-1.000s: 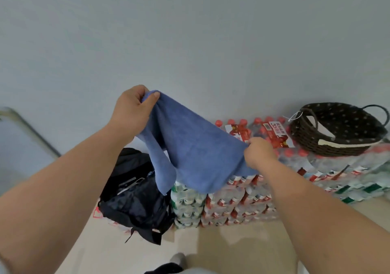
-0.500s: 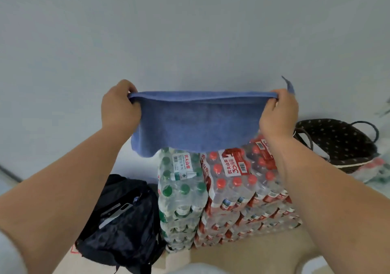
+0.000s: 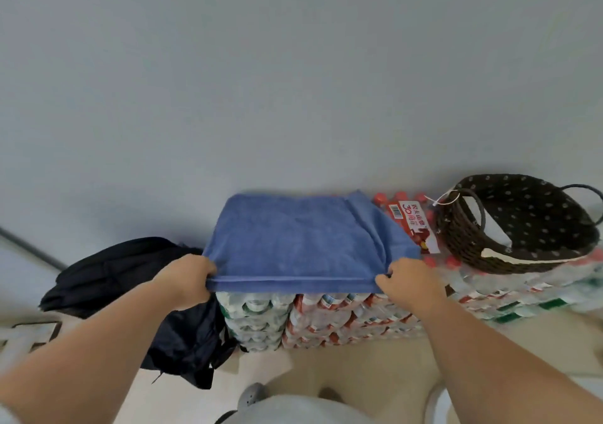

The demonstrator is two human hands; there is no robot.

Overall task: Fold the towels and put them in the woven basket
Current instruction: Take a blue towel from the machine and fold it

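1. Pale grey wall fills the upper view, with beige floor below. Against the wall stands a stack of shrink-wrapped bottle packs (image 3: pixel 326 319), which serves as the working surface.
2. Far left, a black backpack (image 3: pixel 130 280) slumps on the floor, leaning against the stack's left side.
3. Next comes the left hand (image 3: pixel 187 281), its fingers curled round the near left corner of the blue towel (image 3: pixel 300 237) and clamped on the hem.
4. The towel lies spread over the top of the stack. Its far edge is close to the wall, and its near hem is drawn straight between the two hands at the front edge. Along its right side a strip appears to lie doubled over.
5. The right hand (image 3: pixel 408 281) pinches the near right corner in the same way; its thumb is hidden under the cloth.
6. Furthest right, the woven basket (image 3: pixel 463 244) sits on top of the packs, near the towel but not touching it. A white tag is tied to its handle.
7. Handling, as a judgement:
   - The towel looks light, soft and limp, so it will sag wherever it is not supported.
   - Corners and hems are the best places to hold it, because the pull keeps the edges straight.
   - The bumpy bottle caps underneath may catch the cloth or wrinkle it during a fold.
   - The doubled strip may need smoothing before the next fold.
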